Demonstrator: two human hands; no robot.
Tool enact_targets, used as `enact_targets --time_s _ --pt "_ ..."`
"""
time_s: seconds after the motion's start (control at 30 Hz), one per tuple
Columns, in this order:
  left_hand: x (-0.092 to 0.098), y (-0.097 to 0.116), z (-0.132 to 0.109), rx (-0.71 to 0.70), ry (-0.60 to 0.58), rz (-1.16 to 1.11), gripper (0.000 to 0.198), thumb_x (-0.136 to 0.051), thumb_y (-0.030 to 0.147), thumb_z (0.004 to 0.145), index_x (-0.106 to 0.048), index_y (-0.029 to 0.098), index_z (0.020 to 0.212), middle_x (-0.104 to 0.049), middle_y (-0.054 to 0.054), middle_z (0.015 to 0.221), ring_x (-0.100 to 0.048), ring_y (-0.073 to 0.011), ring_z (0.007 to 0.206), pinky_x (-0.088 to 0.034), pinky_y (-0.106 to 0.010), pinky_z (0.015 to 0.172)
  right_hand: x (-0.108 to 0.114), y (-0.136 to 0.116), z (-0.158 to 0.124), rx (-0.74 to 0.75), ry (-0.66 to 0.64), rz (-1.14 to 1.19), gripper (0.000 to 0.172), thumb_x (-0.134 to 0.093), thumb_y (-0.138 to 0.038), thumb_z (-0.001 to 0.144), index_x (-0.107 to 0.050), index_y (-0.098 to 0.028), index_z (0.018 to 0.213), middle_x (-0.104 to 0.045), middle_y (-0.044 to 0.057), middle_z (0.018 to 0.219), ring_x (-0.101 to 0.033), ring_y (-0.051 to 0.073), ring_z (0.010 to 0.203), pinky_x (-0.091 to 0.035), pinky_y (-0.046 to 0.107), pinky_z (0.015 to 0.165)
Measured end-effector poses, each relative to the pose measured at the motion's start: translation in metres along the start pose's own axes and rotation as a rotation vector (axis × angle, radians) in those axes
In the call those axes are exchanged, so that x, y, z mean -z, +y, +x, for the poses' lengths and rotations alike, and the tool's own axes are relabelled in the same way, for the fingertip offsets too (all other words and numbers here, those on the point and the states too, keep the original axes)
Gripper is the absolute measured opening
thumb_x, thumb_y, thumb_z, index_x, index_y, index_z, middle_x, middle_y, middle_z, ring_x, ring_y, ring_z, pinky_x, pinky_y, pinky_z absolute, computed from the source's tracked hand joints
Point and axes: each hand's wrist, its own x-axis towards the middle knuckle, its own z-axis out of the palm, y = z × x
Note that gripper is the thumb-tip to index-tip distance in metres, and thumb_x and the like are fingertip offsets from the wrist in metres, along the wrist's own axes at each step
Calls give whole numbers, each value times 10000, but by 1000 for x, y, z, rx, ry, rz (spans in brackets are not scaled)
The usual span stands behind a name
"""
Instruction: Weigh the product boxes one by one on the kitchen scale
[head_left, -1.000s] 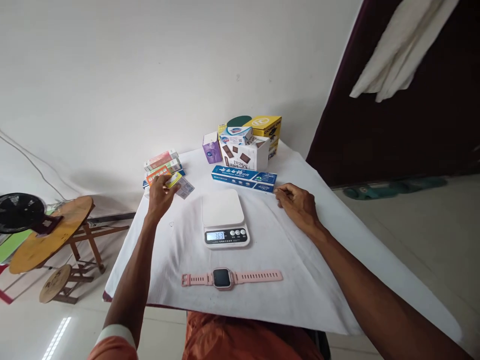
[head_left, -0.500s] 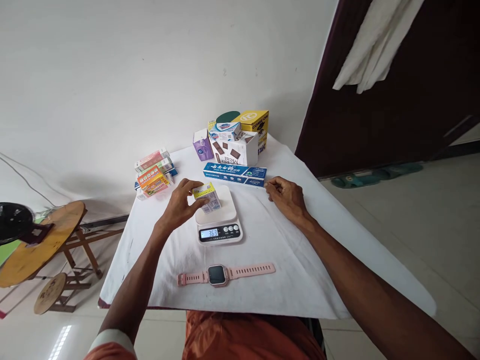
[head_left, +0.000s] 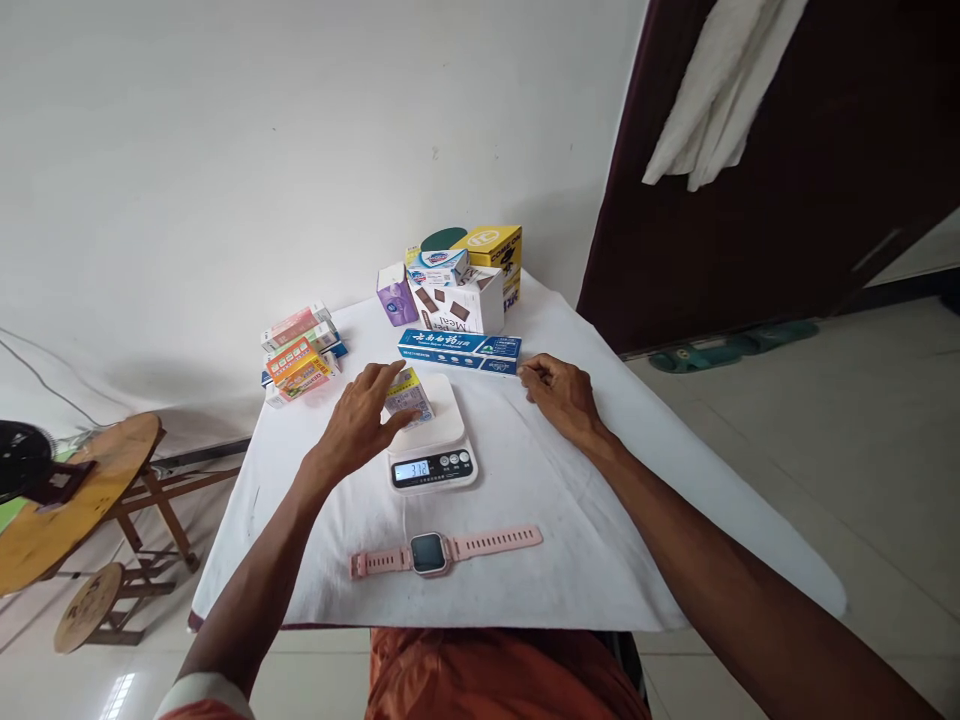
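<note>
A small yellow-and-white box (head_left: 409,398) stands on the pan of a white digital kitchen scale (head_left: 442,430), whose lit display seems to read 312. My left hand (head_left: 361,412) is beside the box with thumb and fingers spread around it; the fingertips look loose, and whether any still touches it is hard to tell. At the right end of a long blue toothpaste box (head_left: 459,350) rests my right hand (head_left: 561,392), its fingers curled in with nothing visible in them. Closer to me lies a pink-strapped smartwatch (head_left: 429,553), flat on the cloth.
Behind the toothpaste box several cartons are grouped, among them a white chocolate-printed box (head_left: 469,303), a purple box (head_left: 395,297) and a yellow box (head_left: 510,250). A stack of small medicine-like boxes (head_left: 300,365) sits at the left. White cloth (head_left: 585,540) covers the table.
My left fingers have opened away from the yellow-and-white box, which stays on the scale. The display has gone from about 363 to 312. My right hand keeps its place; the view has shifted slightly.
</note>
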Motion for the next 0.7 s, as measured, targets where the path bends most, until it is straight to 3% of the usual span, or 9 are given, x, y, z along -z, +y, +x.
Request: enact_targets --time_s 0.1,0.23,0.37,0.53,0.7 --pt "-3 -3 2 8 -33 0 380 -595 304 982 -587 247 1357 -673 -121 1207 -679 -283 1036 -553 -425 869 -1 3 1 13 -8 -5 233 -540 -449 826 -617 -237 771 -673 16 686 -636 188 586 -483 325 642" --pt "0 -11 21 41 60 -195 261 -670 339 911 -627 230 1145 -721 -70 1099 -670 -229 937 -538 -352 785 -2 4 -2 46 15 -2 233 -547 -446 850 -632 -234 805 -704 40 747 -662 211 672 -509 338 672" --pt "5 -5 59 71 120 -491 319 -709 431 886 -636 204 1098 -735 -50 1025 -645 -178 819 -515 -306 701 3 -19 -5 169 24 53 347 -603 -561 887 -675 -223 923 -740 78 950 -685 234 827 -550 357 721" --pt "-8 15 99 61 126 -805 430 -790 511 817 -628 186 1046 -708 -46 949 -646 -158 775 -522 -281 652 7 -71 -1 537 0 -102 708 -833 -601 744 -631 -258 1330 -669 126 1296 -649 334 1151 -585 466 873" --pt "-22 15 98 127 109 -983 493 -805 550 809 -628 177 1080 -692 -53 936 -669 -166 796 -551 -289 657 -9 -88 6 692 47 -321 578 -780 -397 809 -615 -242 1341 -701 125 1172 -652 351 1120 -564 513 952"
